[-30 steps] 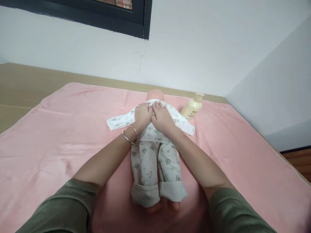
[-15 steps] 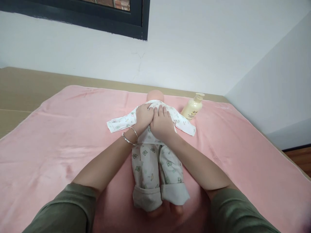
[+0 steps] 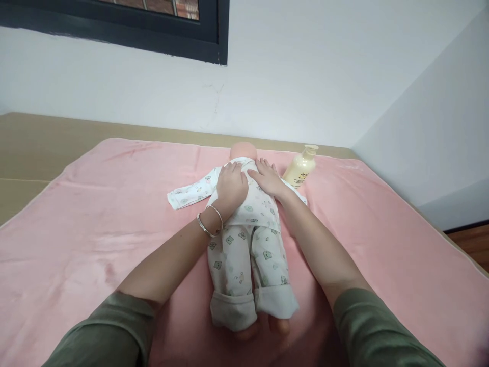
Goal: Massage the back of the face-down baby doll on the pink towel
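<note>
A baby doll (image 3: 254, 211) in white printed pyjamas lies stretched out, its bald head away from me and its feet toward me. Flat on the left side of its upper body rests my left hand (image 3: 232, 187), fingers extended, with two bangles at the wrist. My right hand (image 3: 267, 177) lies on the doll's right shoulder, its fingers spread and the thumb reaching inward. Neither hand grips anything. The doll's left-side sleeve (image 3: 191, 195) stretches out sideways, while my right forearm partly covers the other sleeve. Rolled cuffs end the trousers above the feet.
A pale yellow pump bottle (image 3: 300, 169) stands just beyond the doll's right sleeve. Under everything spreads a pink blanket (image 3: 367, 224) over a wooden surface (image 3: 49, 140). A white wall (image 3: 290, 76) with a dark window frame (image 3: 191, 43) rises behind.
My hands have moved apart on the doll's upper body. The right one has slid outward to the shoulder; the left has turned slightly and shifted a little right.
</note>
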Tool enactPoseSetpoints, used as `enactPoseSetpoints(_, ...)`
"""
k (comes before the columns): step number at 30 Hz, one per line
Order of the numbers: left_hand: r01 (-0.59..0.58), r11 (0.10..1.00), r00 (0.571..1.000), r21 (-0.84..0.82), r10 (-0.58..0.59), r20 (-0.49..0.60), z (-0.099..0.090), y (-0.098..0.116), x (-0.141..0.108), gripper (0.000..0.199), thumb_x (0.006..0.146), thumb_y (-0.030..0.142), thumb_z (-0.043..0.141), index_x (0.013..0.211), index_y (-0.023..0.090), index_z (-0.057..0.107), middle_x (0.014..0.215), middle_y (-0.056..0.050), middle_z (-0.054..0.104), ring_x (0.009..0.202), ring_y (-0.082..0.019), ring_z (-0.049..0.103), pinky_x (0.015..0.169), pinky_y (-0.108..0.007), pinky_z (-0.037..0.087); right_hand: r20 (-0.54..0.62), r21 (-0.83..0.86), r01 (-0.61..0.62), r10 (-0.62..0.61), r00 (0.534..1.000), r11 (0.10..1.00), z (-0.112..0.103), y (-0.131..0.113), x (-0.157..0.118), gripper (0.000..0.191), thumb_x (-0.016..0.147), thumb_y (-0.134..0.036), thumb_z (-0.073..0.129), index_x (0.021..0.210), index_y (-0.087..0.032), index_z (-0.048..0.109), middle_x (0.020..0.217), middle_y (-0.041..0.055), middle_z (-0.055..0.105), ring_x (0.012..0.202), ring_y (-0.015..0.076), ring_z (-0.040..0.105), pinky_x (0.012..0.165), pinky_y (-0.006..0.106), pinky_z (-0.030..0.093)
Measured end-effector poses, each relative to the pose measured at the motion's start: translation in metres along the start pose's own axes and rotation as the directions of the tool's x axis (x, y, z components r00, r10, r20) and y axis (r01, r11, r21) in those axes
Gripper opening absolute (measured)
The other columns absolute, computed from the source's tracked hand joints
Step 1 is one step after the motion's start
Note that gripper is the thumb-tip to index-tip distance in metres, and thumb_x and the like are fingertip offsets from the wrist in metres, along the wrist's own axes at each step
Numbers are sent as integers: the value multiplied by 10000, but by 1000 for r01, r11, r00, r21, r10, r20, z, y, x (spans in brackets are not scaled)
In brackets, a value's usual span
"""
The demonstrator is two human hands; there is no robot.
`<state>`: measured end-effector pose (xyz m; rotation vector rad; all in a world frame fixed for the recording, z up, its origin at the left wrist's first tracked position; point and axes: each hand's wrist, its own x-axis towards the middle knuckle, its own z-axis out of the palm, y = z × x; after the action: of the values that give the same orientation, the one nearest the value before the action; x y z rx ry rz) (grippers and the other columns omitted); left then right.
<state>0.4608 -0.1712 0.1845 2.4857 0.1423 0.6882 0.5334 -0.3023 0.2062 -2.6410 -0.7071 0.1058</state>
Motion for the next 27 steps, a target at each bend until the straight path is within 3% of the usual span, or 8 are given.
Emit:
enactPoseSetpoints(5,81,995,994,54,-84,71,-3,-12,12,398,976,333,446,1212,108,674,1290,-217,697,1255,-365,617,1150,-508,440,-84,-207,-20,3,996,978,4,-30,-24,675,1071,-381,256,1553,75,381,1614,307,420,1541,400,374,1281,543,231)
enactPoseSetpoints(9,63,996,987,57,-70,143,-7,-18,19,408,1001,382,415,1169,128,686,1251,-198,712,1197,-339,641,1094,-467,475,-57,-308,92,-114,992,947,6,-52,-43,601,1030,-243,326,1533,78,403,1616,305,418,1523,406,388,1256,511,286)
enactPoseSetpoints(14,-13,973,990,229,-19,137,-13,1,8,406,1018,272,353,1100,75,698,1169,-232,714,1170,-353,640,1057,-474,479,-86,-118,81,-91,992,990,2,-29,-22,481,1048,-301,326,1342,-31,595,1463,247,601,1358,344,562,1185,468,389)
enactPoseSetpoints(19,-75,940,983,334,13,184,-19,18,-3,344,968,140,384,1024,56,713,1079,-229,717,1133,-325,657,1030,-426,487,-149,-41,80,-86,985,996,3,-6,-4,446,1055,-408,375,1254,-92,619,1380,204,665,1324,340,573,1213,520,324)
enactPoseSetpoints(27,21,992,975,124,-48,215,-15,-10,19,460,1021,385,400,1236,66,652,1289,-213,698,1216,-329,638,1086,-442,478,-154,-252,56,-97,983,966,9,-40,-34,398,1029,-215,366,1285,-34,612,1378,279,632,1330,382,558,1129,494,413)
